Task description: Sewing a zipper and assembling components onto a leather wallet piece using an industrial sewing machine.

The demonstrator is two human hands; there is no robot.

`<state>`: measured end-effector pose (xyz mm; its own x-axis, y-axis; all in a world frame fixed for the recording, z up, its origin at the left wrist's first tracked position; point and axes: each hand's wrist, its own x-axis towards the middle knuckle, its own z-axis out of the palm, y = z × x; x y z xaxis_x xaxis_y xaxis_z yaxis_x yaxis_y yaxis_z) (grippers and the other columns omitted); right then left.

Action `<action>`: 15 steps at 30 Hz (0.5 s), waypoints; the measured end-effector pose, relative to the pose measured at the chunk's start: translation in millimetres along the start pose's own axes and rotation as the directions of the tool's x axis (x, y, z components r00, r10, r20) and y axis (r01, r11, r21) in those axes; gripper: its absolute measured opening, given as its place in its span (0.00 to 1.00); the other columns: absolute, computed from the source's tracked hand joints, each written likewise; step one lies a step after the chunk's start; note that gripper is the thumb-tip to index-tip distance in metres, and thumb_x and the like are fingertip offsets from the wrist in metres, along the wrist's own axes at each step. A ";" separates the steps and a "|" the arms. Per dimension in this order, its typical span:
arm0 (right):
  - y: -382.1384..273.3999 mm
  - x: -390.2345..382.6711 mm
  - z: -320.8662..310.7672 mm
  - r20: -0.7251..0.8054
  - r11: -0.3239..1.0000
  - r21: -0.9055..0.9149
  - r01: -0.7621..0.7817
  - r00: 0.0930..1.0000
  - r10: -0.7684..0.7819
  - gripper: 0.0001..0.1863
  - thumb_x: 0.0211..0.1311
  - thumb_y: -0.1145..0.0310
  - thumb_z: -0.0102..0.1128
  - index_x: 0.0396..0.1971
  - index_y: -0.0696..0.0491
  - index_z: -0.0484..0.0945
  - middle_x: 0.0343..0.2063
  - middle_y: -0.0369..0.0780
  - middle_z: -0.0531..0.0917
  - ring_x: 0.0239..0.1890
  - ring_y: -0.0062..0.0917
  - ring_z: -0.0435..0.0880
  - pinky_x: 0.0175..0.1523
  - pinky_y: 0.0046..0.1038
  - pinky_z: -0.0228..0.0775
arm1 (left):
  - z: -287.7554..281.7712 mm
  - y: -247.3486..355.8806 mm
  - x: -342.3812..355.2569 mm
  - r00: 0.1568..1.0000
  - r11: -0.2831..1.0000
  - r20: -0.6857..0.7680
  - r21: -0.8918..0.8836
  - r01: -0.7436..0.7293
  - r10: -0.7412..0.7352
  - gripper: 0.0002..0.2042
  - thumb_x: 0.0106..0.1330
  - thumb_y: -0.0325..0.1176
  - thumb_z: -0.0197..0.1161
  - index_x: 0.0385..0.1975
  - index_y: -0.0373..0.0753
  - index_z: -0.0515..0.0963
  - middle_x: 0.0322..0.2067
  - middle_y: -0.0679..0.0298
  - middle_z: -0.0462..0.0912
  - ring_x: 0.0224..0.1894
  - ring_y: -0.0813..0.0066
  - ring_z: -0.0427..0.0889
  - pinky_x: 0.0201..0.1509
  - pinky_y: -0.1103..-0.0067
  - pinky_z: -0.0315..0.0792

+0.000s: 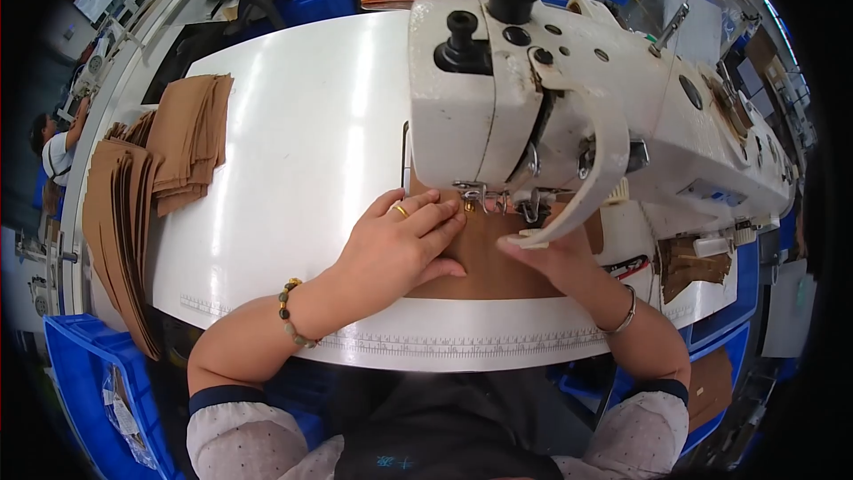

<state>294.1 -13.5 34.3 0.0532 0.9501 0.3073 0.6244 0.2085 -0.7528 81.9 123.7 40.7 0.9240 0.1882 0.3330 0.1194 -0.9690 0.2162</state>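
Note:
A brown piece of flat material (491, 253) lies on the white table under the needle area of a white sewing machine (458, 116). My left hand (391, 244) rests flat on the left part of this piece, fingers stretched toward the metal presser foot (484, 198). On the right part lies my right hand (566, 265), its thumb stretched out to the left. The curved white arm (609, 147) of the machine covers part of the right hand, so some of its fingers are hidden. Neither hand grips anything that I can see.
Stacks of brown cut pieces (188, 138) stand at the left of the white table (293, 124). Small brown scraps (689, 271) and a dark slim tool (627, 267) lie at the right. A blue bin (111, 400) is at lower left. Another person (59, 151) works far left.

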 end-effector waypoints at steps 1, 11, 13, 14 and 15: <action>1.2 1.1 -1.3 -0.016 0.984 0.166 -0.058 0.998 0.061 0.21 0.61 0.62 0.73 0.49 0.58 0.84 0.40 0.45 0.84 0.45 0.41 0.82 0.58 0.36 0.75 | 0.4 0.1 0.2 1.000 1.000 0.010 0.000 -0.013 0.013 0.27 0.60 0.51 0.70 0.54 0.39 0.84 0.56 0.63 0.82 0.64 0.64 0.78 0.66 0.62 0.72; -19.3 -5.4 -1.8 0.139 0.820 -0.524 0.232 0.972 -0.187 0.28 0.56 0.53 0.73 0.54 0.53 0.84 0.34 0.42 0.83 0.41 0.35 0.83 0.61 0.38 0.75 | -0.4 6.0 -4.7 0.999 0.999 0.016 0.027 -0.028 0.028 0.29 0.59 0.53 0.70 0.52 0.36 0.84 0.54 0.62 0.82 0.62 0.63 0.80 0.65 0.62 0.73; -18.8 -4.9 0.9 0.141 0.810 -0.535 0.241 0.970 -0.196 0.30 0.53 0.51 0.73 0.54 0.52 0.84 0.33 0.42 0.83 0.41 0.37 0.82 0.62 0.40 0.74 | -0.6 5.6 -3.6 0.999 0.999 0.022 0.023 -0.029 0.029 0.29 0.58 0.53 0.70 0.52 0.36 0.84 0.54 0.61 0.82 0.62 0.63 0.80 0.66 0.62 0.73; -17.7 -4.3 2.0 0.139 0.811 -0.534 0.240 0.971 -0.196 0.30 0.53 0.51 0.73 0.54 0.52 0.84 0.33 0.42 0.83 0.41 0.37 0.82 0.62 0.40 0.74 | -0.7 5.4 -2.8 0.999 0.999 0.013 0.029 -0.032 0.032 0.29 0.58 0.53 0.70 0.52 0.36 0.84 0.54 0.61 0.82 0.62 0.63 0.80 0.66 0.62 0.73; -16.3 -4.0 2.8 0.125 0.801 -0.549 0.240 0.971 -0.206 0.30 0.53 0.51 0.73 0.53 0.52 0.85 0.32 0.42 0.82 0.41 0.36 0.82 0.62 0.40 0.74 | -0.7 5.1 -1.9 1.000 0.999 0.011 0.025 -0.025 0.024 0.29 0.58 0.53 0.70 0.53 0.36 0.84 0.54 0.61 0.82 0.62 0.63 0.80 0.66 0.62 0.72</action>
<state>281.5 -20.1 43.7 -0.1743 0.9084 0.3801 0.9403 0.2681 -0.2096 80.5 118.5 41.8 0.9307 0.1626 0.3277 0.1056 -0.9771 0.1849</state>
